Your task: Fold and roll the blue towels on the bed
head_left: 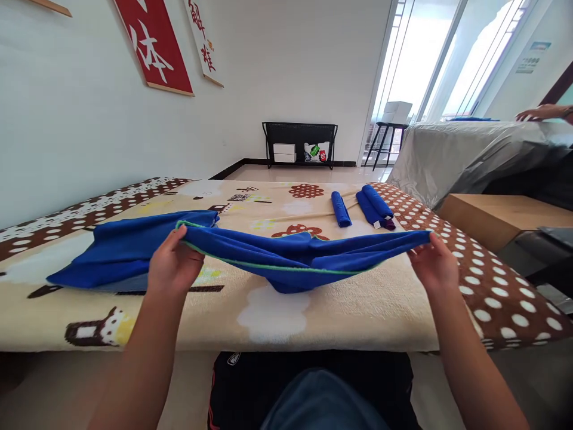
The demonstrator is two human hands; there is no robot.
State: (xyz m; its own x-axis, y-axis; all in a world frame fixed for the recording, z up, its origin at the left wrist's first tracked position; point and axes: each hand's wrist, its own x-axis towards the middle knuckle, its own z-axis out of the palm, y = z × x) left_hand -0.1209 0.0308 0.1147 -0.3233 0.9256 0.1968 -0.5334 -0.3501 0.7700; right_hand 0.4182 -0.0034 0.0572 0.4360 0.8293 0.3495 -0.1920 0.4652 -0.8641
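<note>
A blue towel (286,254) with green-stitched edges is stretched between my two hands above the bed-like surface. My left hand (175,263) pinches its left corner, thumb on top. At the opposite end, my right hand (434,263) grips the other corner. The cloth sags in the middle, and its lower fold hangs close to the blanket (358,316). Left of my left hand, more blue cloth (120,245) lies spread and loosely folded. Beyond the held towel lie a rolled blue towel (341,209) and, to its right, several rolled or folded blue towels (375,206).
A cardboard box (505,215) and a plastic-covered table (470,146) stand at the right, where another person's hand (537,113) reaches in. A black rack (299,143) is against the far wall. A stool (387,140) carrying a white box stands by the window.
</note>
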